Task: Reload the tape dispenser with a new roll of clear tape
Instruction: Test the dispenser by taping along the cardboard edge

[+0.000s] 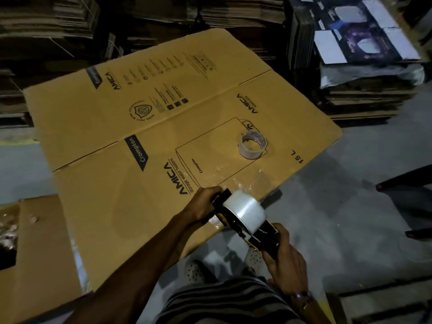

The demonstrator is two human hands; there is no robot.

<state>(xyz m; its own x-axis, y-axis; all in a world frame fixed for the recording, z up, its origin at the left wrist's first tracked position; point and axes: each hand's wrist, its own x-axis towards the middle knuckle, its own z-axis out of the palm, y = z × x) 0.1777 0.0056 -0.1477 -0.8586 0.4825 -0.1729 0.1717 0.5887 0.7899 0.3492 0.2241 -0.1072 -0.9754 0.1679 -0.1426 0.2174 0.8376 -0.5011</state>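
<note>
A black and yellow tape dispenser (259, 235) is held over the near edge of a flattened cardboard box (117, 195). A full roll of clear tape (245, 210) sits on its spindle. My left hand (202, 204) grips the dispenser's front end. My right hand (284, 258) grips its handle from below. A nearly used-up tape roll (252, 145) stands alone on the cardboard further off. Crumpled clear film (252, 181) lies on the cardboard just beyond the dispenser.
Another flattened carton (42, 260) lies at the left. Stacks of flat cardboard (233, 12) fill the back, and printed cartons (355, 40) are piled at the back right. Grey concrete floor (339, 195) lies to the right. My foot in a perforated shoe (195, 271) shows below.
</note>
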